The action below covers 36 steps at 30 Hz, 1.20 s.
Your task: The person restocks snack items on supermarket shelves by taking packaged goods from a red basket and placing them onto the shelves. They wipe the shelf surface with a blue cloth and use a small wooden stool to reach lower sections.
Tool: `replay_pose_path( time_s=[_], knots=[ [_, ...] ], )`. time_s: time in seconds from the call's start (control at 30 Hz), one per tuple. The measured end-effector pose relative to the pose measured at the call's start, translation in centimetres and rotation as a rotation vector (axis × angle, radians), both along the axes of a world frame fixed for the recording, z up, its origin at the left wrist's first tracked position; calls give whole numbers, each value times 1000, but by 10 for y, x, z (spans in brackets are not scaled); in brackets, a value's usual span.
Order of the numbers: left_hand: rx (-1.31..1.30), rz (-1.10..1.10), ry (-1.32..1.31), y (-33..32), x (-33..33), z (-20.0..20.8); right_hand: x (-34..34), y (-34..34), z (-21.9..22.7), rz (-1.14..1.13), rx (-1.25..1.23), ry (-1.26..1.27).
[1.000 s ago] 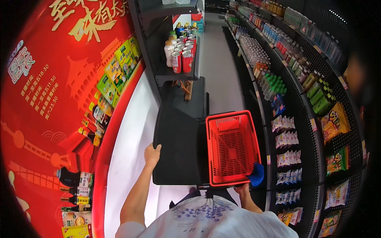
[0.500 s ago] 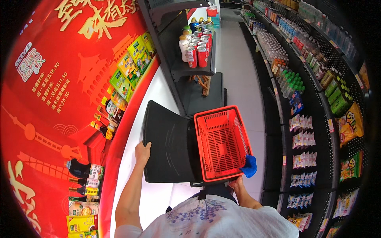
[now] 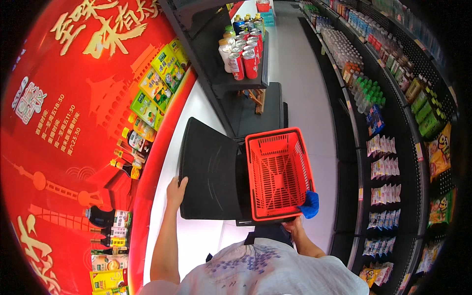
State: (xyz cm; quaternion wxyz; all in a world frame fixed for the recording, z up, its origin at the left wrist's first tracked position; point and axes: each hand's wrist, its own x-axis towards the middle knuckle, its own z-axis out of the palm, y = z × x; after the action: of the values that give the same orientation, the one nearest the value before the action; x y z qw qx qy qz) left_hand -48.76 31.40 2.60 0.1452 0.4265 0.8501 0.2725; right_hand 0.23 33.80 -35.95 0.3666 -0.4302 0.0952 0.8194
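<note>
My left hand [image 3: 175, 192] is closed around the left edge of a black curved panel [image 3: 209, 172], its thumb lying on top. Scratches mark the panel's surface. Beside the panel on its right sits a red plastic shopping basket [image 3: 278, 174] with slotted sides and floor, nothing in it. A blue cloth [image 3: 309, 204] hangs over the basket's near right corner. My right hand [image 3: 293, 225] is just under the near edge of the basket, at a dark edge there. Its fingers are mostly hidden, so what it grips cannot be made out.
Ahead, a black shelf rack [image 3: 246, 80] holds red cans [image 3: 250, 64] and several bottles. A red poster wall [image 3: 73, 169] runs along the left. On the right stand long black shelves [image 3: 366, 167] with bottles and snack packs [image 3: 385, 168]. A pale aisle floor [image 3: 314, 123] lies between.
The shelf rack ahead sits slightly higher in view, and the right shelves have shifted rightward. Basket and panel appear slightly higher. Both hands keep their places on them.
</note>
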Motion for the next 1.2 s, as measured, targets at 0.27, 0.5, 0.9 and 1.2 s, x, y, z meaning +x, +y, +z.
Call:
replay_pose_path(
  time_s=[0.27,0.5,0.9,1.2],
  knots=[
    [261,275,-368,-119,108,-39,3,-18,42,191,-24,-153],
    [361,389,-518,-107,124,-55,11,-14,78,275,-128,-219],
    [346,406,-504,-98,81,-69,1,-26,80,142,14,-120],
    [358,305,-463,-80,49,-62,-43,-26,94,154,-76,-150]
  ],
)
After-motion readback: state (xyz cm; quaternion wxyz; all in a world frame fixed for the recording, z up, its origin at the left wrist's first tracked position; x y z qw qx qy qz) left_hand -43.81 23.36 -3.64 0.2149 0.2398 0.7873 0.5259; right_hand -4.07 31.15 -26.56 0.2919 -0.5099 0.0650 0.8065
